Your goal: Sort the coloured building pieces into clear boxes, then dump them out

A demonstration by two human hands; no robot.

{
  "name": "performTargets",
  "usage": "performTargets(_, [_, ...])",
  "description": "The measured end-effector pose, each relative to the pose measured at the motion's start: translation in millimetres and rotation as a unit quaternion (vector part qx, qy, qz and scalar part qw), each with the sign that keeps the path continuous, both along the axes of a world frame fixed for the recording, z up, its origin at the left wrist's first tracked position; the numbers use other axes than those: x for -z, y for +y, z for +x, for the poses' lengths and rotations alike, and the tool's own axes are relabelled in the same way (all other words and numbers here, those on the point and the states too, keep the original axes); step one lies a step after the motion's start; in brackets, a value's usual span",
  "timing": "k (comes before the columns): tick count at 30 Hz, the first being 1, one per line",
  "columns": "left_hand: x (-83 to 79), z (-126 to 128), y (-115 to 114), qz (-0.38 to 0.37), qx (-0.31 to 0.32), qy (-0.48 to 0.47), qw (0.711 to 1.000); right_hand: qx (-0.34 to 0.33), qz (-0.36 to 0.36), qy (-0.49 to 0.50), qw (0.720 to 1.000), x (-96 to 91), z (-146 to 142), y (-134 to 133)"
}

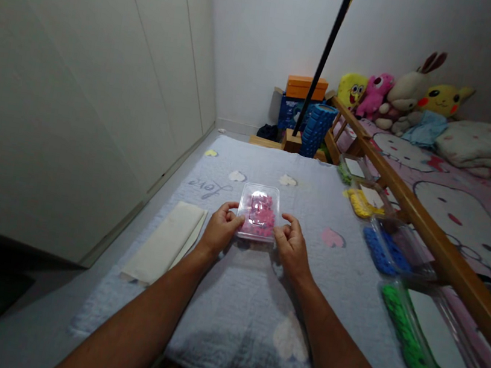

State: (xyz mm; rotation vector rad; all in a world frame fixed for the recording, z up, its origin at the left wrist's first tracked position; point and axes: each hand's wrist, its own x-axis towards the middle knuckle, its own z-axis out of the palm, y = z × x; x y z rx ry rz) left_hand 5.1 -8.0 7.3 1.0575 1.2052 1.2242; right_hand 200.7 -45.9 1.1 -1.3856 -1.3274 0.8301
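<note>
A clear plastic box [258, 211] with pink pieces inside sits on a pale blue blanket [233, 304] in the middle of the view. My left hand [220, 228] grips the box's near left corner, fingers curled on it. My right hand [291, 245] holds the near right corner in the same way. Both forearms reach in from the bottom edge. The box lid looks closed.
A folded cream cloth [166, 243] lies left of my hands. Along the right, clear boxes hold yellow [362, 201], blue [384, 252] and green pieces [407, 334], beside a wooden bed rail [430, 234]. Plush toys [404, 93] sit on the bed. White wardrobe doors [81, 82] stand left.
</note>
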Motion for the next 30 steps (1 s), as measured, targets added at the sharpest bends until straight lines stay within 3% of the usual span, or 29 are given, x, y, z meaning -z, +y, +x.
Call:
performTargets(9, [-5.4, 2, -5, -0.02, 0.004, 0.007, 1.0, -0.035, -0.06, 0.133, 0.989, -0.1, -6, -2])
performTargets(13, [-4.2, 1, -7, -0.026, 0.007, 0.008, 1.0, -0.028, -0.064, 0.135, 0.988, -1.1, -7, -2])
performTargets(20, [-6.5, 11, -11, 0.047, -0.006, 0.068, 0.997, 0.021, -0.045, 0.136, 0.989, -3.0, -4, 0])
performTargets(30, [-7.5, 21, -10, 0.037, 0.016, 0.023, 0.999, 0.06, -0.024, 0.129, 0.99, 4.8, 1, 3])
